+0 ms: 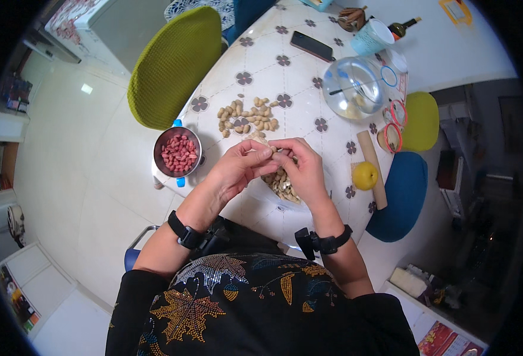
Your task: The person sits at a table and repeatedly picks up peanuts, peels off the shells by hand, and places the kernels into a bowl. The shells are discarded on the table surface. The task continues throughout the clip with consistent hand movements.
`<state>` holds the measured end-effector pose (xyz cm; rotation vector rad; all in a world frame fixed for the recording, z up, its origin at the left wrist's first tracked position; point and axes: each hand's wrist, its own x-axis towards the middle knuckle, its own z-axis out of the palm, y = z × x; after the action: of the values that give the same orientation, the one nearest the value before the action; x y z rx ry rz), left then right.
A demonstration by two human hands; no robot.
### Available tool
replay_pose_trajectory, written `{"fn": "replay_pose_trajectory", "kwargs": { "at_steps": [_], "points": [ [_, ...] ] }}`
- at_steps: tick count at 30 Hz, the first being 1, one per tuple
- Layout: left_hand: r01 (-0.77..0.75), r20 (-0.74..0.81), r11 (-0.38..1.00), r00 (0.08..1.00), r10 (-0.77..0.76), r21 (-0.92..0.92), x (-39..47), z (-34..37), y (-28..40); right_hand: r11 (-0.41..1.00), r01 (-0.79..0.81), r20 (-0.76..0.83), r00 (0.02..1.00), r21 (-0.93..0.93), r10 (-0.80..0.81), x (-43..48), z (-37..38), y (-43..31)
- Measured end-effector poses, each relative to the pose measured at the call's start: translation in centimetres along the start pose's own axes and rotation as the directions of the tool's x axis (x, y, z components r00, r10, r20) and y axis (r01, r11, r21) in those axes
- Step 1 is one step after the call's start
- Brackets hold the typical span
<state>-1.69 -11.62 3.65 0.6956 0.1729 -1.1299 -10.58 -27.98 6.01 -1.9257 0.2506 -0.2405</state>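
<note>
Above the table's near part, my left hand and my right hand meet at the fingertips. Between their thumbs and forefingers they pinch a small peanut in its shell, mostly covered by the fingers. Below my right hand lies a heap of peanut shells in a clear plastic bag. Just beyond the hands, whole unshelled peanuts are spread over the tablecloth. To the left stands a steel pot with blue handles, holding red-skinned peanut kernels.
A yellow fruit and a wooden rolling pin lie at the right. Behind them stand red-rimmed jars and a glass fishbowl. A phone lies farther back. Green and blue chairs flank the flower-patterned tablecloth.
</note>
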Motion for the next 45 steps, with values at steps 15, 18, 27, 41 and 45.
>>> {"fn": "replay_pose_trajectory", "kwargs": {
  "at_steps": [15,18,27,41,45],
  "points": [
    [0.059,0.294,0.965,0.946,-0.136,0.256,-1.2,4.3,-3.7,0.976,0.153,-0.049,0.988,0.154,-0.147,-7.2,-5.0,-0.8],
    [0.021,0.327,0.97,0.94,-0.102,0.241,-1.8,4.9,-4.0,0.986,0.164,-0.131,0.979,0.038,-0.158,-7.9,-4.8,-1.2],
    [-0.034,0.281,0.929,0.957,-0.076,0.368,-1.1,5.6,-4.0,0.996,0.091,-0.329,0.94,-0.001,-0.087,-8.2,-2.6,-1.3],
    [-0.078,0.331,0.845,0.936,-0.121,0.529,-2.6,2.8,-0.6,0.94,-0.108,-0.382,0.894,0.325,0.235,-8.1,4.0,-2.4],
    [-0.088,0.348,0.853,0.931,-0.114,0.514,-2.7,2.2,-0.6,0.937,-0.144,-0.387,0.883,0.317,0.266,-7.8,4.5,-3.3]
  ]
}}
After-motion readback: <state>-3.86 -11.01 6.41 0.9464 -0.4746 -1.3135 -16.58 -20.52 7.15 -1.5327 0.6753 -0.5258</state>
